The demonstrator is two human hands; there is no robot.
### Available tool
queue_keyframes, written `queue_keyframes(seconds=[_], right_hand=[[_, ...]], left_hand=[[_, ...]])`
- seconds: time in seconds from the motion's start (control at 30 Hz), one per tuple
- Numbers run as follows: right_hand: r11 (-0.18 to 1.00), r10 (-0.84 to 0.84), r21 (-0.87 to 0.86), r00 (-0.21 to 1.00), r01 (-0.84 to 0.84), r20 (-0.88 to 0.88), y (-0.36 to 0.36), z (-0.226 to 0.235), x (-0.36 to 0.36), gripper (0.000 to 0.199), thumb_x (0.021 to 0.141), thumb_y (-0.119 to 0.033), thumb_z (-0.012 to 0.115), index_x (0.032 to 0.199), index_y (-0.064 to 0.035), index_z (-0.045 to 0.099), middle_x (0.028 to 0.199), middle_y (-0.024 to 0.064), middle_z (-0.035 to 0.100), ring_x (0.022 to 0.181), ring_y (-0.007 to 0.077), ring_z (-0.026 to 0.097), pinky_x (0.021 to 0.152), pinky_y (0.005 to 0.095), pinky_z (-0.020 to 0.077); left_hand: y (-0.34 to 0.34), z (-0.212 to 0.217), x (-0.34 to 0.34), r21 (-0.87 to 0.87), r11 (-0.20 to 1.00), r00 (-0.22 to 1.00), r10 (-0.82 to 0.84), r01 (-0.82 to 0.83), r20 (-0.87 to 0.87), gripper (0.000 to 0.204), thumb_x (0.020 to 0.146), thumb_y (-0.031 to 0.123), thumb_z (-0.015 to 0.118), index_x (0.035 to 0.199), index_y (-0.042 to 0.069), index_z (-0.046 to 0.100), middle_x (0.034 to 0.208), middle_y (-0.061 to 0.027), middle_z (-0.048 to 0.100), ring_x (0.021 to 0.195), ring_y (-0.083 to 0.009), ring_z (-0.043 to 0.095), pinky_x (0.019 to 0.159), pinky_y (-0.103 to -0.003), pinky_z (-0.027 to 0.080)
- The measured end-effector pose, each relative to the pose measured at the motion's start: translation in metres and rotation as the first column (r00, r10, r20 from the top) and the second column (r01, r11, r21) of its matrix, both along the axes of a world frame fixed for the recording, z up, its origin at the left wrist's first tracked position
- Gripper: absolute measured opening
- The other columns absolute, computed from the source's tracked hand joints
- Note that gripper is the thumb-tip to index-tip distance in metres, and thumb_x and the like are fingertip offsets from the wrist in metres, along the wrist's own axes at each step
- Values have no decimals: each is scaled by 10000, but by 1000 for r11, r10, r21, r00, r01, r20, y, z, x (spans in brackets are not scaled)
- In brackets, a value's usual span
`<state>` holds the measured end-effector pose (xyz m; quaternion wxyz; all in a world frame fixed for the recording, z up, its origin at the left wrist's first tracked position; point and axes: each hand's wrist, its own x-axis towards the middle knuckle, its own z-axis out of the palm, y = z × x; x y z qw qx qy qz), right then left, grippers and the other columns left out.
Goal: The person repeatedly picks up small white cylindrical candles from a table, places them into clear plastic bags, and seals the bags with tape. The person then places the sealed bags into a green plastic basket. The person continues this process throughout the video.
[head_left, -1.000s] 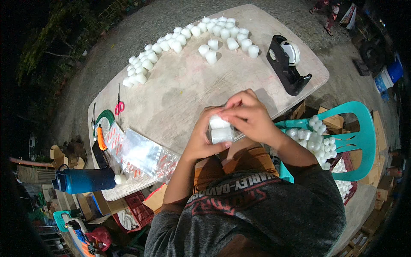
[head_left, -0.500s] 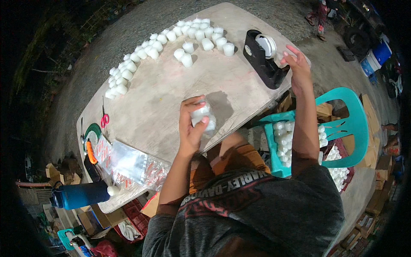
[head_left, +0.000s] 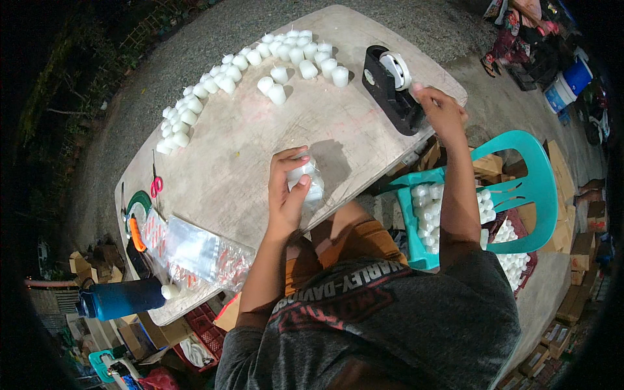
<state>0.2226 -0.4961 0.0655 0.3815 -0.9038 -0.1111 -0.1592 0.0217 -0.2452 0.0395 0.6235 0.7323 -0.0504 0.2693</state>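
Note:
My left hand (head_left: 286, 195) is wrapped round a pack of white candles (head_left: 308, 178) in clear plastic, held above the near edge of the table. At the right end of the table stands a black tape dispenser (head_left: 392, 97) with a pale tape roll (head_left: 395, 70) on it. My right hand (head_left: 442, 112) is beside the roll, thumb and forefinger pinched together. Whatever lies between those fingertips is too small to make out. Across the far side of the table several short white candles (head_left: 225, 83) stand in a curved row, with a few (head_left: 276, 94) set apart in front.
Scissors (head_left: 156, 185), an orange-handled cutter (head_left: 137, 234) and clear plastic bags (head_left: 192, 247) lie at the table's left. A blue bottle (head_left: 130, 299) is at the left corner. On my right a green chair (head_left: 549, 188) holds several candles. A person (head_left: 513, 39) is at the upper right.
My right hand's fingers have gone from spread to pinched, and the hand has come slightly down and left beside the tape roll. The left hand keeps its grip on the pack.

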Motion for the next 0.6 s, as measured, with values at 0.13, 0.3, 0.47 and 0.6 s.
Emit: queue_keyframes(seconds=[0.13, 0.3, 0.47, 0.6], right_hand=[[727, 319, 626, 946, -282, 56, -9, -11, 14, 150, 881, -249, 584, 911, -168, 707, 1145, 77, 615, 1071, 181, 529, 998, 300, 254], [895, 86, 445, 988, -21, -126, -32, -39, -23, 109, 838, -176, 605, 849, -144, 709, 1273, 101, 531, 1130, 228, 468, 990, 341, 269], [997, 30, -81, 929, 0, 369, -31, 0, -53, 94, 769, -141, 633, 839, -116, 689, 1309, 122, 489, 1173, 289, 410, 993, 379, 260], [608, 782, 101, 616, -787, 95, 7, 59, -84, 185, 777, -279, 666, 699, -113, 646, 1414, 175, 335, 1237, 306, 351, 1035, 423, 201]], left_hand=[[2, -2, 3, 7, 1000, 1000, 0, 0, 3, 216, 832, 137, 538, 1012, 18, 544, 1148, -158, 497, 1136, -265, 456, 989, -378, 318], [3, 4, 6, -43, 999, 999, -10, 8, -35, 238, 846, 143, 516, 1040, 10, 553, 1139, -152, 503, 1116, -254, 462, 982, -351, 318], [4, 5, 14, 26, 998, 997, -51, 53, -58, 225, 852, 116, 488, 1028, 1, 566, 1103, -150, 522, 1077, -248, 482, 953, -327, 339], [3, 9, 19, 111, 990, 994, -74, 83, -78, 217, 843, 81, 471, 1018, 0, 569, 1057, -143, 538, 1029, -242, 509, 911, -316, 371]])
